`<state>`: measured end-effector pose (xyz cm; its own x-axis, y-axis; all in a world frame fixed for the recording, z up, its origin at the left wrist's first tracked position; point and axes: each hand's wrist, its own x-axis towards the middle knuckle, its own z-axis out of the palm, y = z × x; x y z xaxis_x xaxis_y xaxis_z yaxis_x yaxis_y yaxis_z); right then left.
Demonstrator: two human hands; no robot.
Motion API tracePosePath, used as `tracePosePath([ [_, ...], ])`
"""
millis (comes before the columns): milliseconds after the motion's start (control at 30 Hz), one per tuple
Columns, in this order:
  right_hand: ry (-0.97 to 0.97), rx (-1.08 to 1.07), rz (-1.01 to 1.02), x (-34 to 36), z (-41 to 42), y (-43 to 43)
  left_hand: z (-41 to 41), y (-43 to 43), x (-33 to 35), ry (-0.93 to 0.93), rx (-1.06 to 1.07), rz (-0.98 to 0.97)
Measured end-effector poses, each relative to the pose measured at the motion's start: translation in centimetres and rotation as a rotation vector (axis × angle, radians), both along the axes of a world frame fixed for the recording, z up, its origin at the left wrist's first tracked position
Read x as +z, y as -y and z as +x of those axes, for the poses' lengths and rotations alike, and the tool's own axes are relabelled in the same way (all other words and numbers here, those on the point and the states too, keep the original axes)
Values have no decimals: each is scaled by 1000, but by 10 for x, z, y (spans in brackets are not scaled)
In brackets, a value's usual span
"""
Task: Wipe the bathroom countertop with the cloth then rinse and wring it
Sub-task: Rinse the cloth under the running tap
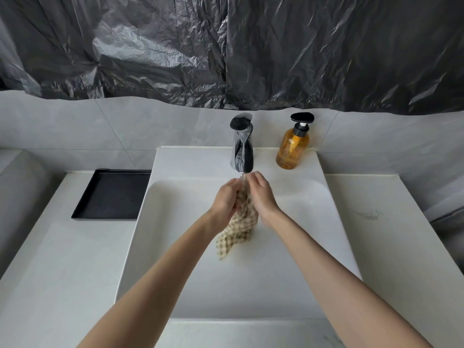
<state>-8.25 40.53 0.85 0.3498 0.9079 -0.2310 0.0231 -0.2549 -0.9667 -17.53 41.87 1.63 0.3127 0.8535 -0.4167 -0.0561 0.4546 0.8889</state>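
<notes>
A beige checked cloth is bunched between both hands over the white sink basin, directly under the chrome faucet. A thin stream of water falls from the spout onto the top of the cloth. My left hand grips the cloth from the left and my right hand presses it from the right. The cloth's lower end hangs down toward the basin floor. The white countertop extends on both sides of the basin.
A black rectangular tray lies on the counter left of the basin. An amber pump soap bottle stands on the basin ledge right of the faucet. Black plastic sheeting covers the wall above the grey tiles.
</notes>
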Motion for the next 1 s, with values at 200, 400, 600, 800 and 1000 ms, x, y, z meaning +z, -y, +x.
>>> tracePosePath([
  [200, -26, 44, 33, 7, -1, 0, -5, -8, 2, 82, 33, -32],
  [400, 1, 110, 28, 1, -8, 6, -7, -14, 1, 21, 46, 33],
  [600, 61, 17, 21, 2, -8, -3, -5, -10, 1, 17, -32, 34],
  [800, 73, -4, 43, 6, -4, -5, -4, -7, 5, 48, -35, 16],
  [1000, 43, 224, -5, 8, 5, 18, -16, -16, 10, 47, -16, 45],
])
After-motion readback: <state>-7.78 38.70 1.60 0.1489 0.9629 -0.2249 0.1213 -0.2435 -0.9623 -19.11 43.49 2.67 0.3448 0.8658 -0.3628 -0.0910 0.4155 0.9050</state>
